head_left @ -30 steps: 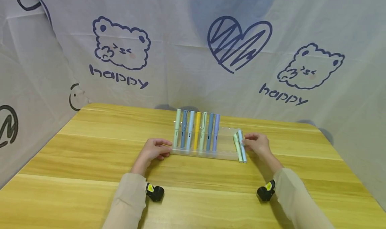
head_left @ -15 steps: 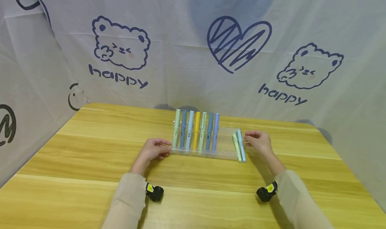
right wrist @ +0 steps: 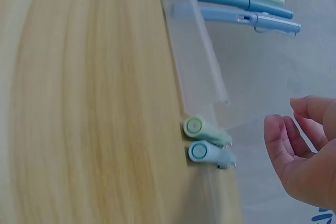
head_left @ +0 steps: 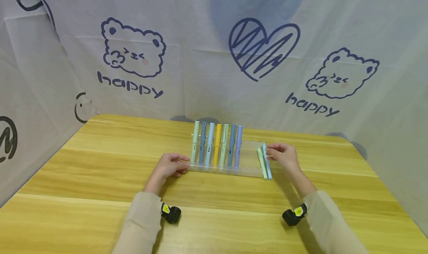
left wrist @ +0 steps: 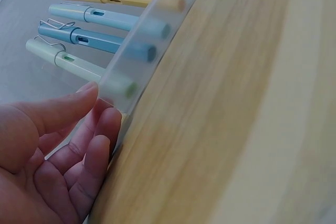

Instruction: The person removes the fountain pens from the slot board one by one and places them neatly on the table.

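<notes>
A clear plastic pen rack [head_left: 251, 158] stands on the table, bearing a row of several upright capped pens, among them a yellow pen [head_left: 217, 144] and a purple pen [head_left: 238, 146]. At its left end my left hand [head_left: 169, 167] pinches the rack's corner, thumb on top, as the left wrist view shows. Two more pens lie side by side at the rack's right end: a light green pen [head_left: 262, 165] and a light blue pen [head_left: 268, 166]. My right hand [head_left: 284, 157] is beside their upper ends; in the right wrist view nothing shows between its bent fingers and thumb.
The wooden table [head_left: 214, 224] extends in front of the rack and to both sides. Behind it hangs a pale cloth [head_left: 200, 83] printed with bears and a heart. A small black camera [head_left: 171, 214] sits at each wrist.
My right hand drew back slightly from the light blue pen, then moved left again to its upper end. The left hand keeps its hold on the rack's corner.
</notes>
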Motion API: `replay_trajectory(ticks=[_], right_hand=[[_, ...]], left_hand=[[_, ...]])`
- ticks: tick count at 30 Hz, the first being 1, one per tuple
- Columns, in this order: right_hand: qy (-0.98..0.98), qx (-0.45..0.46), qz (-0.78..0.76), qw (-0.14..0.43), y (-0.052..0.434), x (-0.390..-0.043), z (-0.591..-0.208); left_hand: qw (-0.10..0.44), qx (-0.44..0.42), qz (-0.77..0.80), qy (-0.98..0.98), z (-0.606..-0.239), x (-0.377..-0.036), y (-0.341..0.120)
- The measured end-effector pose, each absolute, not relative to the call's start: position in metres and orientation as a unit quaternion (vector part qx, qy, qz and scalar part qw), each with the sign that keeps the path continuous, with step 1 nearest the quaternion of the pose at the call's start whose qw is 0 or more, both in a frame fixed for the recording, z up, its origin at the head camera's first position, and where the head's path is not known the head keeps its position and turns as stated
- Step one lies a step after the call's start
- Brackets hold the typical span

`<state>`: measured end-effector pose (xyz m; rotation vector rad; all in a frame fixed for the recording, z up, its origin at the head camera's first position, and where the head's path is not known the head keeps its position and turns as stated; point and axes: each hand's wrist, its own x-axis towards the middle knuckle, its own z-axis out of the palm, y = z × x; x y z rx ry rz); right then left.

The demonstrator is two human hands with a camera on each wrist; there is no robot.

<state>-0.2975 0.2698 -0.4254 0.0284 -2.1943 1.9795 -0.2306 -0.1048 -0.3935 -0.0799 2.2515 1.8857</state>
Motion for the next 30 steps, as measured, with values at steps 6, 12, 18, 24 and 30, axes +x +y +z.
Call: replay_trajectory(ticks=[6,12,18,24,30], right_hand=[[-0.737,0.022,0.668,0.097,0.267,-0.305,-0.434],[-0.728,0.051,0.678,0.095,0.258,-0.304,-0.433],[-0.703,0.101,0.700,0.077,0.243,-0.290,-0.418],[-0.716,0.102,0.687,0.075,0.232,-0.288,-0.414],[-0.720,0.104,0.684,0.050,0.208,-0.257,-0.373]], left_hand=[[0.102,-0.026,0.636,0.764,-0.394,-0.230,-0.105],[0.103,-0.026,0.637,0.763,-0.393,-0.231,-0.106],[0.103,-0.029,0.637,0.763,-0.393,-0.230,-0.106],[0.102,-0.027,0.636,0.764,-0.393,-0.230,-0.106],[0.105,-0.026,0.638,0.762,-0.394,-0.231,-0.106]])
